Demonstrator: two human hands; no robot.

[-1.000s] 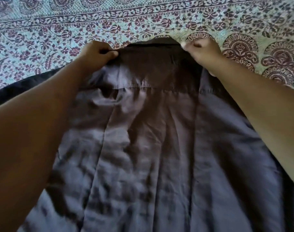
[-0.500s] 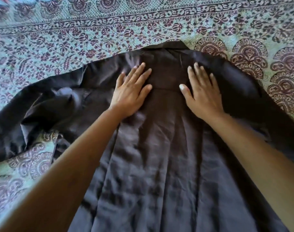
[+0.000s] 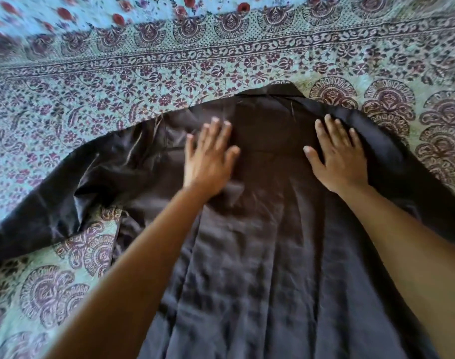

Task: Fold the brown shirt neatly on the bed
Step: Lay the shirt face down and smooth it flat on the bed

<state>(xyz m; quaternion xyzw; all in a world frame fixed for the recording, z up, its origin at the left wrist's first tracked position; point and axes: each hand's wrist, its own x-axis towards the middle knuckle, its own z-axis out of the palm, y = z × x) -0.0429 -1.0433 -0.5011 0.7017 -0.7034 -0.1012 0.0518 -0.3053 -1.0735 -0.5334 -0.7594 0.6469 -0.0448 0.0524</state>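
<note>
shirt: brown shirt (image 3: 260, 255) spread on the bed (image 3: 376, 60), under both hands. The body runs from the palms back toward the camera, creased in long lengthwise folds.
collar: collar (image 3: 270, 95) lies just past the fingertips, between the two hands. It is the far end of the shirt and lies on the sheet.
left hand: left hand (image 3: 208, 156) is palm down with fingers straight and a little spread, pressing flat on the shoulder area left of the collar. It grasps nothing. Slightly blurred.
right hand: right hand (image 3: 337, 156) takes the same pose on the shoulder area right of the collar, palm flat and fingers straight, nothing held.
spacing: the hands are apart, with a bare strip of the upper back between the thumbs.
left sleeve: left sleeve (image 3: 65, 198) runs outward from the left hand to the left edge of the frame, rumpled with shiny folds. A patch of sheet shows between it and the shirt body, beside the left forearm (image 3: 133, 268).
right sleeve: right sleeve (image 3: 428, 193) runs outward from the right hand toward the right edge, with the right forearm (image 3: 415, 255) partly over it.
sheet: sheet (image 3: 117, 86) is pale blue-green with a maroon floral print and bands of fan motifs. It lies on all sides beyond the fingertips, and its far strip is blurred.
</note>
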